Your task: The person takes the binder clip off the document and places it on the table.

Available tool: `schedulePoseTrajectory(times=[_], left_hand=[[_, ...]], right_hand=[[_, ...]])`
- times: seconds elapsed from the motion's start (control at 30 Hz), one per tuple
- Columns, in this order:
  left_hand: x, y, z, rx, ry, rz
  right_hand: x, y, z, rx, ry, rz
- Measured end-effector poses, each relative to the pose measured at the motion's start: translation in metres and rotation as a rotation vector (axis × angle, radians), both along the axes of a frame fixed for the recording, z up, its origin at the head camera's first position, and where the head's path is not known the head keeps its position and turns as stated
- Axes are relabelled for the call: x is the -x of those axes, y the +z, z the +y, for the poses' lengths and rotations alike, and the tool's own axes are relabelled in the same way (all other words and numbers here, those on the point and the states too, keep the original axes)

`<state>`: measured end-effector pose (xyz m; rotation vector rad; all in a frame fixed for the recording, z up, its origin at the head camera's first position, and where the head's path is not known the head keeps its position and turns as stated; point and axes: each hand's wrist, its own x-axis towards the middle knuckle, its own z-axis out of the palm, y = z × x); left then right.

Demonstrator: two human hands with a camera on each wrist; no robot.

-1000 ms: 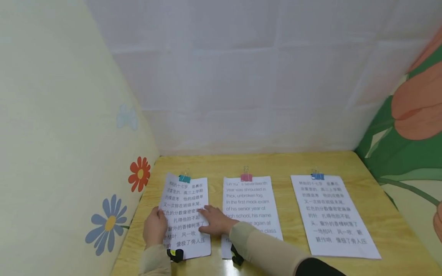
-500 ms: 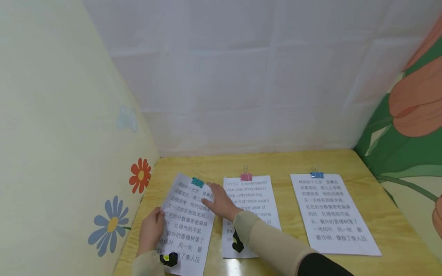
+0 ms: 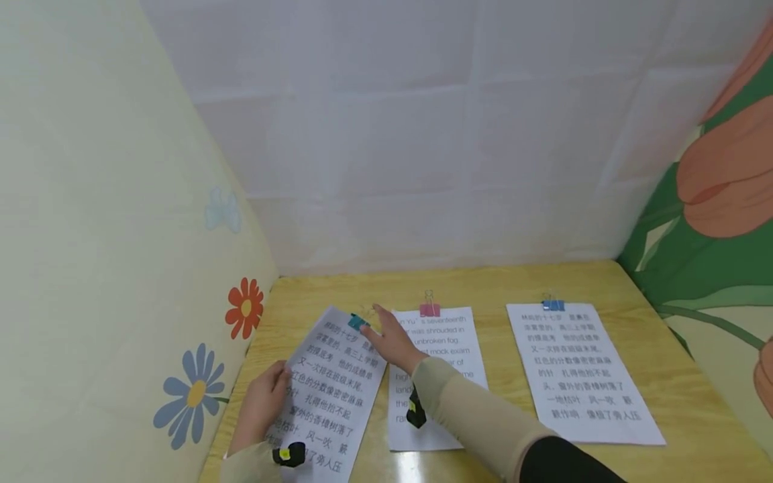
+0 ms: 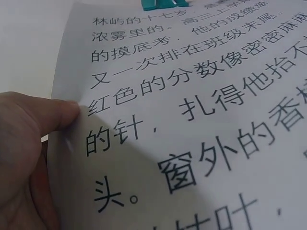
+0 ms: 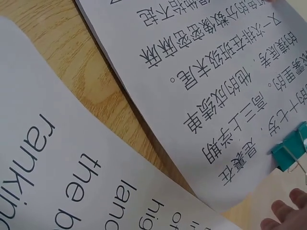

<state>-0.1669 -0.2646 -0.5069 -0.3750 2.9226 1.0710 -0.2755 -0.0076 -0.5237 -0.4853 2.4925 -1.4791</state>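
Note:
My left hand pinches the left edge of a stack of printed Chinese pages; the left wrist view shows the thumb on top and fingers behind. The stack is tilted, its top leaning to the right. A teal binder clip grips its top edge. Near that clip is my right hand, its fingers spread apart. In the right wrist view only the fingertips show, below the teal clip; whether the thumb touches it is hard to tell.
English pages with a pink binder clip lie in the middle, partly under my right arm. Another Chinese stack with a blue clip lies to the right. A pale cloth and painted side walls enclose the wooden table.
The left stack has turned clockwise, its top swinging right and its bottom moving toward me. My right hand has gone from the stack's right side up to near the teal clip.

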Motion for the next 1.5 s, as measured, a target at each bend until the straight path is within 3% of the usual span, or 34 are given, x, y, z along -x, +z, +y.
schedulePoseTrajectory(times=[0.2, 0.33, 0.6, 0.73, 0.93, 1.2, 1.5], left_hand=[[-0.003, 0.007, -0.002, 0.016, -0.031, 0.026], [-0.005, 0.008, -0.004, -0.001, -0.034, 0.043], [-0.006, 0.009, -0.006, -0.043, -0.027, -0.004], [-0.006, 0.009, -0.008, -0.060, -0.029, -0.029], [-0.009, 0.007, -0.012, -0.075, -0.042, -0.042], [-0.010, 0.005, -0.013, -0.075, -0.032, -0.052], [-0.008, 0.003, -0.014, -0.068, -0.024, -0.060]], right_hand=[[0.003, -0.002, 0.001, 0.101, -0.004, -0.034], [0.005, -0.004, 0.002, 0.160, -0.049, -0.030], [0.007, -0.003, 0.008, 0.269, -0.060, -0.069], [0.008, -0.003, 0.009, 0.391, -0.053, -0.107], [0.008, -0.002, 0.008, 0.543, -0.045, -0.212], [0.015, 0.001, 0.013, 0.639, 0.000, -0.561], [0.019, 0.000, 0.017, 0.700, 0.039, -0.575]])
